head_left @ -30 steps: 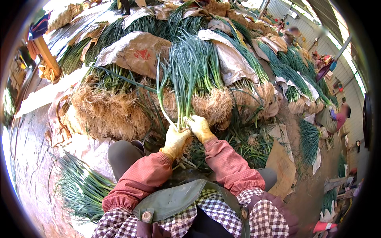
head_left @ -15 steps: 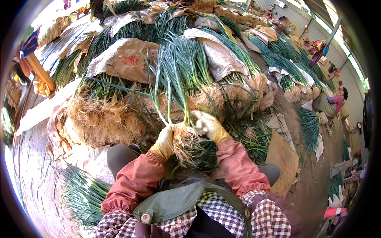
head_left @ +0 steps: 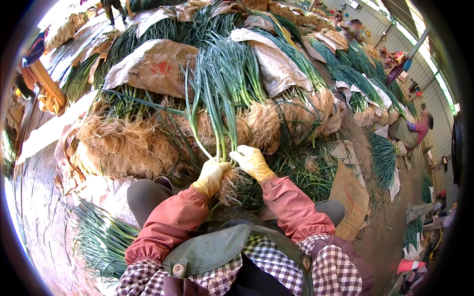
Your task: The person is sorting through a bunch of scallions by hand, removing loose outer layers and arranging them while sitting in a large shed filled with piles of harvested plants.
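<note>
Both my hands wear yellow rubber gloves and red sleeves. My left hand (head_left: pixel 211 175) and my right hand (head_left: pixel 252 162) grip one bunch of green onions (head_left: pixel 223 93) just above its tangled brown roots (head_left: pixel 231 183). The long green leaves stand upright and fan away from me. The roots hang down between my wrists, over my green apron (head_left: pixel 212 251).
A big heap of green onions with brown roots (head_left: pixel 123 145) lies ahead, partly under brown paper sacks (head_left: pixel 153 66). More leaves lie at lower left (head_left: pixel 101 237). Flat cardboard (head_left: pixel 350 197) lies at right. Another person (head_left: pixel 412 130) crouches far right.
My hands have drawn the bunch a little nearer and lower, and the roots now hang between my wrists. The view has tilted slightly.
</note>
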Tool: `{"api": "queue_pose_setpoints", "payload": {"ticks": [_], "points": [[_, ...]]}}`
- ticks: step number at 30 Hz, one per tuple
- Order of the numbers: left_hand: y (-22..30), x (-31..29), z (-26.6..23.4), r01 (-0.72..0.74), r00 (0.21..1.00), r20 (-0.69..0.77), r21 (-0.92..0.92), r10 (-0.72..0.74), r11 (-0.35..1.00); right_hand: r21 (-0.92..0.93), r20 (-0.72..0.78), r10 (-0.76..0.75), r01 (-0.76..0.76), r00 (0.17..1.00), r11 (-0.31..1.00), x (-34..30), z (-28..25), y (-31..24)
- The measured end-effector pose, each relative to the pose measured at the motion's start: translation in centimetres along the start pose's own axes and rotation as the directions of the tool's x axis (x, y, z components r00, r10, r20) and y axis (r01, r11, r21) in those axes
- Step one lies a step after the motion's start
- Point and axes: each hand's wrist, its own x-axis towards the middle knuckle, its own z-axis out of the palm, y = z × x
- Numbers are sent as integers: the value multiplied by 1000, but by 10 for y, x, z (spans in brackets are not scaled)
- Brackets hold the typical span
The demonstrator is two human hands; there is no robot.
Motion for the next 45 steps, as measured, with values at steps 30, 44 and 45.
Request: {"api": "queue_pose_setpoints", "payload": {"ticks": [30, 44, 45], "points": [[10, 11, -6, -187, 977, -115, -52, 180, 981, 553, 184, 177, -250, 967, 795, 46, 19, -1], [35, 12, 10, -61, 997, -58, -229, 49, 972, 378, -123, 191, -132, 974, 916, 134, -71, -5], [36, 16, 4, -87, 994, -85, -191, 72, 978, 517, -110, 89, -20, 990, 856, 116, -56, -4]]}}
